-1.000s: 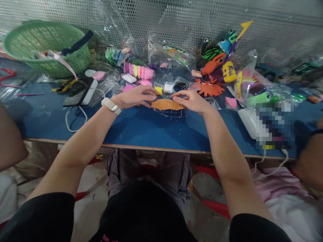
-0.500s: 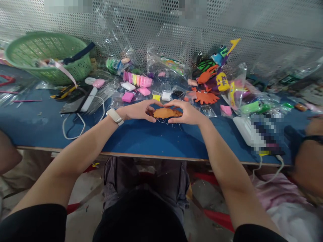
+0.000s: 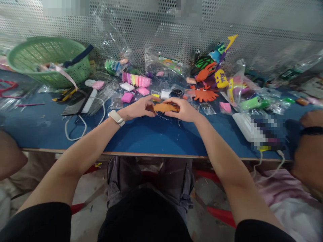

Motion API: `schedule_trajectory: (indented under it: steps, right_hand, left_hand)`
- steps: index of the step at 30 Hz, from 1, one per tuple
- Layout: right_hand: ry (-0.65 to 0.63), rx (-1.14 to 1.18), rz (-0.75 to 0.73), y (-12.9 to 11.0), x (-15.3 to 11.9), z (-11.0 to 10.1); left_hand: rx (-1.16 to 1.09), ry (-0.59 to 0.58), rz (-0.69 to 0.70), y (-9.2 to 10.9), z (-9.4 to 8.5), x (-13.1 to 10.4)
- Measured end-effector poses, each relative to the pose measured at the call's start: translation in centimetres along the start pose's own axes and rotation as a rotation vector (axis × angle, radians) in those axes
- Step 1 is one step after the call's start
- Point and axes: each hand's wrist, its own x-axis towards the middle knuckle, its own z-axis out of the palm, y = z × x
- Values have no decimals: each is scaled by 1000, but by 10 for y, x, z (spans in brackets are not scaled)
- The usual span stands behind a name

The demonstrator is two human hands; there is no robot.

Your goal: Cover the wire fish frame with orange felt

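A long, lumpy piece of orange-brown modelling clay is held level between both hands, just above the blue table. My left hand is curled round its left end, thumb towards me and fingers on the far side. At the right end, my right hand grips it the same way, thumb in front. Thin pale strands show on the table just below the clay. Behind the hands lie small clay packets: a white one, a black one and a pink one.
A green basket stands back left, near a phone and white cable. An orange crab figure and other clay figures sit back right. A white device lies at right, beside another person's arm. Perforated metal rises behind.
My right hand has moved slightly left and closed further over the clay's right end. The left hand keeps its hold. The whole view has shifted slightly.
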Motion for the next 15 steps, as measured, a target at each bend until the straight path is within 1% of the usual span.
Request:
schedule_trajectory:
  steps: [2,4,6,10,15]
  right_hand:
    - [6,24,-2,2,0,0]
    - [-10,10,-18,5,0,0]
    - [-30,-21,-41,6,1,-1]
    - [-53,-57,-73,8,1,-2]
    - [-61,-27,-35,10,1,-2]
  left_hand:
    - [-69,59,22,-3,4,2]
    - [-76,107,33,-4,8,3]
    - [-66,131,38,-3,11,3]
    - [-97,117,44,-2,15,2]
    - [-124,99,27,-4,17,2]
